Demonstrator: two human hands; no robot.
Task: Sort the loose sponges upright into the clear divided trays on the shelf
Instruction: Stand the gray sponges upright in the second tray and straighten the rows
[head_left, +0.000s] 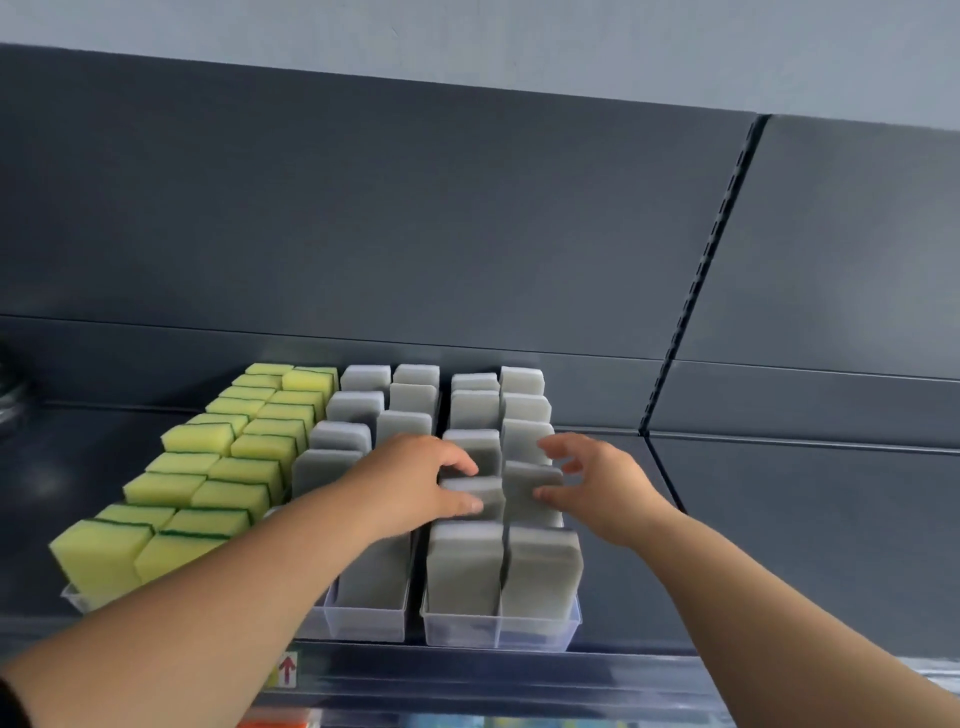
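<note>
The left hand (415, 483) pinches a grey rectangular foam sponge (480, 496) upright in the rightmost clear plastic divided tray (498, 631) on the dark shelf (519, 673), while the right hand (597, 483) is spread loosely beside it.

In trays (498, 631) on the shelf (519, 675) stand sponges (465, 566).

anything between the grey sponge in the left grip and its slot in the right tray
Nothing visible does. The left grip holds the grey sponge already in the left column of the right tray, between the upright sponges in front of it and behind it. They hide the slot floor.
</note>
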